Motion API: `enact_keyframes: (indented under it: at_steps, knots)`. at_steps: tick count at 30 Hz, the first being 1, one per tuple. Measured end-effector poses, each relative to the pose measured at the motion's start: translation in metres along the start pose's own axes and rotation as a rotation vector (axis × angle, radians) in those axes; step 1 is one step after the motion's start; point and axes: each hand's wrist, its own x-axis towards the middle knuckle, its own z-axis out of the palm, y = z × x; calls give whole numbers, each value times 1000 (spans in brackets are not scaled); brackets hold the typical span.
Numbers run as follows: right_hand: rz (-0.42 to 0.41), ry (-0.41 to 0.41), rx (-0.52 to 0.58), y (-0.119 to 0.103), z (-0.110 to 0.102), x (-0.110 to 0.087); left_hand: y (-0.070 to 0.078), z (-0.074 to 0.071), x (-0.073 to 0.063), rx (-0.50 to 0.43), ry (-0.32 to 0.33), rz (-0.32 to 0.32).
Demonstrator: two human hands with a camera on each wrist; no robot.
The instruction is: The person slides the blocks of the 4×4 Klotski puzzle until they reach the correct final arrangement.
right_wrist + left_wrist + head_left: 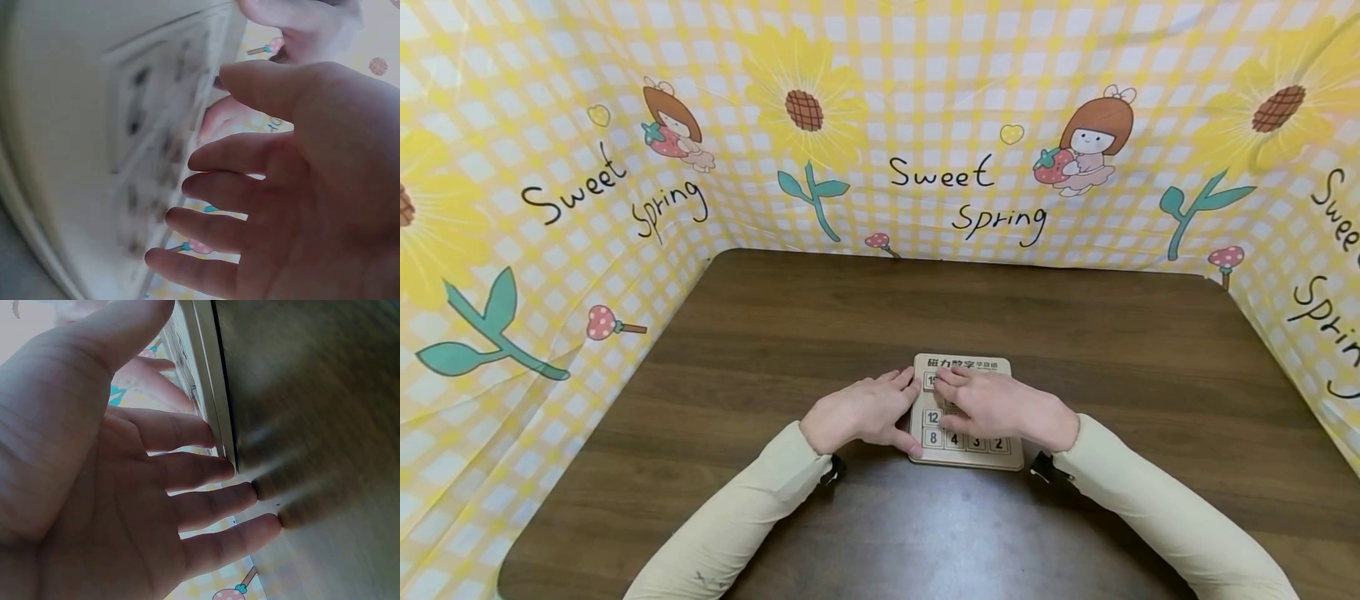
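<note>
A pale wooden number slide puzzle lies flat on the table, dark characters printed along its far border. Tiles 8, 4, 3 and 2 form the near row, with a tile 12 above the 8 and a 15 at the upper left. My left hand rests along the puzzle's left edge, thumb at the near corner; the left wrist view shows its fingers extended by the edge. My right hand lies over the tiles with fingers extended, hiding the middle and right ones. In the right wrist view the tiles are blurred.
The brown wooden table has rounded corners. A yellow checked cloth with flowers and cartoon figures hangs behind it and along both sides. Dark straps sit at the wrists, below the pale sleeves.
</note>
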Motion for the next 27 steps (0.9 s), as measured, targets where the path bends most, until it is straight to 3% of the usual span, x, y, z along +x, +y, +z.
enact_keyframes:
  at_steps: [8,20,27]
  knots:
    - [-9,40,-29,1,5,2,1,-1,-1,-9,-13,-6]
    - [15,24,-37,-3,9,1,0,0,0,-12,-21,-13]
    - [-40,93,-73,-4,10,-3,0,-1,0,-27,-26,-16]
